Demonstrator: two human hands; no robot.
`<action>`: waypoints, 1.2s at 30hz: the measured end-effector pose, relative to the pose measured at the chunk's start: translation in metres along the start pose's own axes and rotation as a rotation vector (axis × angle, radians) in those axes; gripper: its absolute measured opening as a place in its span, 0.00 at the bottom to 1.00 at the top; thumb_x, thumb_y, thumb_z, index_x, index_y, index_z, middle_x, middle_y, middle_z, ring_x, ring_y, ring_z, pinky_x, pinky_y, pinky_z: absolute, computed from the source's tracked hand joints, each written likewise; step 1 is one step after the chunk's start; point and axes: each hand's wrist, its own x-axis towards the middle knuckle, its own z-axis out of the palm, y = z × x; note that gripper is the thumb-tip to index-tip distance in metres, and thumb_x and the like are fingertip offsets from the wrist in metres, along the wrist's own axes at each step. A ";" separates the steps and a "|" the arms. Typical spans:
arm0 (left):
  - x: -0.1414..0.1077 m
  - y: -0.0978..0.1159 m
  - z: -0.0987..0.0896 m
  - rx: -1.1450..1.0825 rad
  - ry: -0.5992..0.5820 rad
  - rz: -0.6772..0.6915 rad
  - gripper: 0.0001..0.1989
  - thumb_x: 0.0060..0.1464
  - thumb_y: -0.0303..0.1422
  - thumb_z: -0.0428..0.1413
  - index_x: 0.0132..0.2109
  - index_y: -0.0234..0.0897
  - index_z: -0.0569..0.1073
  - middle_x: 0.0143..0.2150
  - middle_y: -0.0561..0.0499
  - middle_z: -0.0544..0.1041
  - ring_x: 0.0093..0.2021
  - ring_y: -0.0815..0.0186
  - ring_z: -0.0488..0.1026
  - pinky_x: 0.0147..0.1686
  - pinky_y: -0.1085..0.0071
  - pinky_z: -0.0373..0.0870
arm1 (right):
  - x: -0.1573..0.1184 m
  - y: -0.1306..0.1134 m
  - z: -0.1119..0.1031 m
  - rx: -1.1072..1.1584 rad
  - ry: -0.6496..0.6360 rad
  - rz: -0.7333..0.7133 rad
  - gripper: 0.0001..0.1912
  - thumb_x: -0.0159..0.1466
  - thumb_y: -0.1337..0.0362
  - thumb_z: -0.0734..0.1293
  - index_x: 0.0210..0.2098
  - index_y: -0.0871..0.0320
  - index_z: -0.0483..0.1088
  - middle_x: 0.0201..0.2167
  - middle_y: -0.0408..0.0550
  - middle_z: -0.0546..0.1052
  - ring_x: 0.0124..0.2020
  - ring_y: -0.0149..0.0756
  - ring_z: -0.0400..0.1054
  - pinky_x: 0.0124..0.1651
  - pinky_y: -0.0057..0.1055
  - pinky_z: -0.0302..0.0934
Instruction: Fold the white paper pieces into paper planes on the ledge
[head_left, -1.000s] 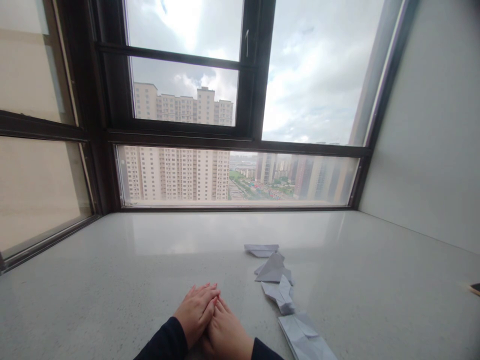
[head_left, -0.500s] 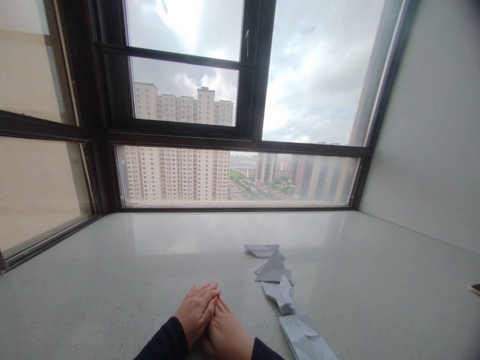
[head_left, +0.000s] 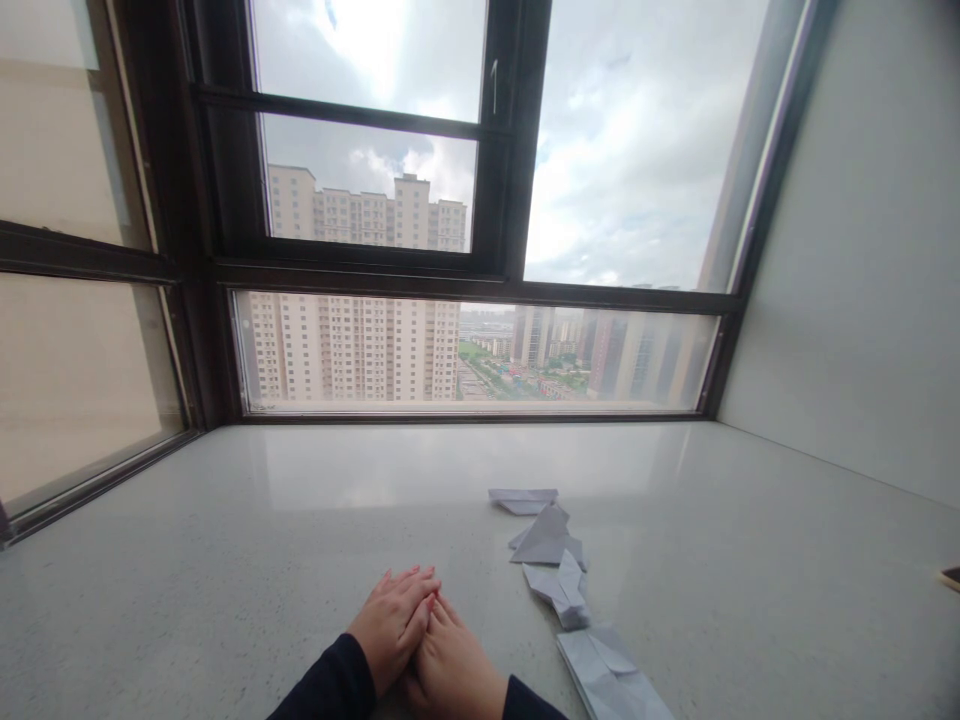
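Note:
My left hand [head_left: 394,622] lies flat across the fingers of my right hand [head_left: 455,662] on the pale speckled sill [head_left: 187,560], at the bottom middle. The left fingers are stretched out side by side. Of the right hand, the back shows, while its fingers are partly covered by the left. No object is seen in either hand. Just right of them is a folded white paper piece [head_left: 561,590]; above it sit a triangular paper [head_left: 545,535] and a flat boat-like paper [head_left: 525,500]. A larger folded paper [head_left: 611,675] lies nearest the bottom edge.
Dark window frames [head_left: 517,150] rise behind the sill, with tall buildings and cloudy sky outside. A pale wall [head_left: 862,300] stands on the right. At the far right edge, a small dark object [head_left: 952,576] with a light rim is cut off by the picture.

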 end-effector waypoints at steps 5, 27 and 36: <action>0.000 0.001 0.000 -0.005 -0.004 -0.006 0.19 0.53 0.35 0.39 0.48 0.44 0.67 0.52 0.51 0.68 0.53 0.62 0.61 0.53 0.57 0.53 | 0.000 0.001 0.002 -0.007 0.004 -0.001 0.28 0.58 0.64 0.58 0.57 0.63 0.51 0.55 0.56 0.57 0.54 0.44 0.54 0.55 0.39 0.49; 0.001 -0.004 0.006 0.016 0.017 -0.002 0.18 0.53 0.36 0.39 0.47 0.44 0.68 0.51 0.51 0.69 0.53 0.62 0.62 0.53 0.57 0.54 | 0.001 0.006 0.012 -0.013 0.045 -0.013 0.30 0.56 0.63 0.60 0.57 0.64 0.51 0.55 0.57 0.58 0.53 0.45 0.55 0.54 0.39 0.51; 0.015 0.049 -0.005 -0.142 0.093 -0.012 0.18 0.48 0.28 0.42 0.46 0.41 0.68 0.52 0.48 0.67 0.52 0.62 0.62 0.54 0.60 0.54 | 0.013 0.026 0.066 1.130 0.406 0.092 0.19 0.55 0.64 0.63 0.47 0.55 0.65 0.47 0.48 0.70 0.53 0.44 0.57 0.55 0.44 0.49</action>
